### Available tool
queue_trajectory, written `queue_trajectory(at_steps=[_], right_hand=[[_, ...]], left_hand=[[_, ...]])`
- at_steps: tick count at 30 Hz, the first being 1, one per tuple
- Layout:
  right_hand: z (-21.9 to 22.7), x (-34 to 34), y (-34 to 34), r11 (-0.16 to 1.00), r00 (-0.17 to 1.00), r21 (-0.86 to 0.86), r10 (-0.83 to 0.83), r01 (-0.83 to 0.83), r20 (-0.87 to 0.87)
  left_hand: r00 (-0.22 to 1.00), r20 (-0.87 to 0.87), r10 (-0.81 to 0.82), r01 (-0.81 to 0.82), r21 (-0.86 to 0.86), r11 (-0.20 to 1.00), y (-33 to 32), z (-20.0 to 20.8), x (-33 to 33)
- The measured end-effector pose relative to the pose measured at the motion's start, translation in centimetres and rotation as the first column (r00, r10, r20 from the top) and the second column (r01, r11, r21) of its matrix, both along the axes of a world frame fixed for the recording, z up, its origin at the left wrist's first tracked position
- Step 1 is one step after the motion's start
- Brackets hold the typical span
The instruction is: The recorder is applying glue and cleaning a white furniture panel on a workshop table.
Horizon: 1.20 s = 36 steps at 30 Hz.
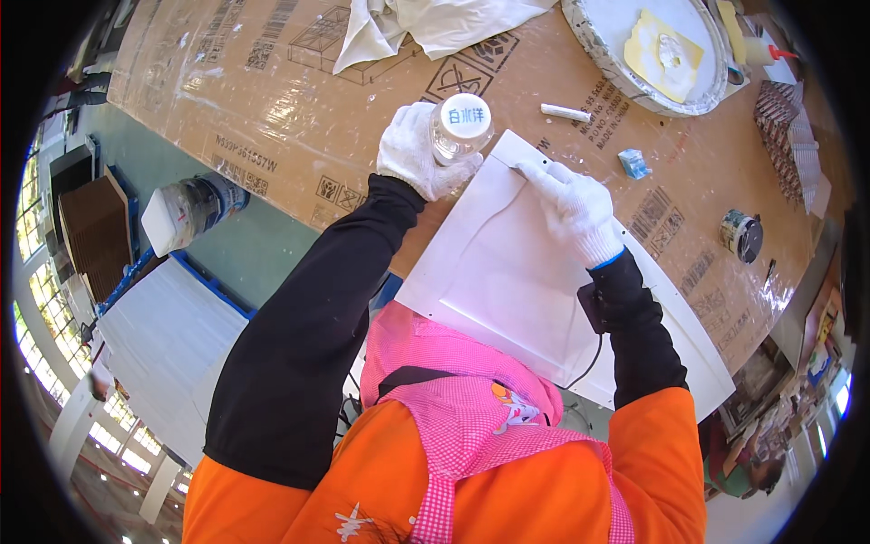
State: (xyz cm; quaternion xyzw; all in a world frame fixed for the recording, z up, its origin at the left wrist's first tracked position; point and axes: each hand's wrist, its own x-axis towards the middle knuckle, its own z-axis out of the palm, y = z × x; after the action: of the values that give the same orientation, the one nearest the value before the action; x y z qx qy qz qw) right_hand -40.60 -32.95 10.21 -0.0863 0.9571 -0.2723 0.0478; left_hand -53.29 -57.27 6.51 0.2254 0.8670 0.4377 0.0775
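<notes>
Two gloved hands. Left hand (408,150) wrapped round one clear jar (446,145) — white lid (466,116) facing up. Right hand (573,208): index finger extended onto one white panel (517,263); whether it pinches edge, cannot tell. Panel overhangs table (272,150) toward lap — long axis upper left to lower right, short end near jar. One white stick (565,113), one blue block (634,164) beyond.

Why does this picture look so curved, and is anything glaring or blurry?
In the head view, the fisheye lens rounds the frame in black and bends straight edges; white glints show on the brown cardboard table covering; the gridded windows at far left look washed out; the white-gloved left hand and white-gloved right hand look fairly sharp.
</notes>
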Motion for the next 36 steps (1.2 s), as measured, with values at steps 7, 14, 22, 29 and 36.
queue_trajectory(at_steps=[7,14,22,29,36], right_hand=[[0.8,0.1,0.0,0.998,0.997,0.001,-0.069,0.069,-0.041],[0.3,-4.4,0.9,0.962,0.952,0.134,0.257,-0.237,-0.167],[0.6,-5.9,3.3,0.883,0.894,0.154,0.448,-0.443,0.003],[1.0,-7.6,3.8,0.815,0.82,0.16,0.57,-0.557,-0.048],[0.6,-8.8,3.1,0.798,0.802,0.167,0.594,-0.579,-0.065]], left_hand=[[1.0,-0.02,-0.002,0.002,-0.002,1.0,-0.1,-0.2,-0.2],[0.998,-0.059,-0.008,0.007,-0.023,1.0,0.2,0.1,0.0],[0.996,-0.091,-0.001,-0.001,-0.027,1.0,0.2,0.2,-0.1],[0.991,-0.13,0.0,0.0,0.003,1.0,0.1,0.5,-0.2],[0.977,-0.212,0.01,-0.022,-0.057,0.998,0.1,0.9,-0.1]])
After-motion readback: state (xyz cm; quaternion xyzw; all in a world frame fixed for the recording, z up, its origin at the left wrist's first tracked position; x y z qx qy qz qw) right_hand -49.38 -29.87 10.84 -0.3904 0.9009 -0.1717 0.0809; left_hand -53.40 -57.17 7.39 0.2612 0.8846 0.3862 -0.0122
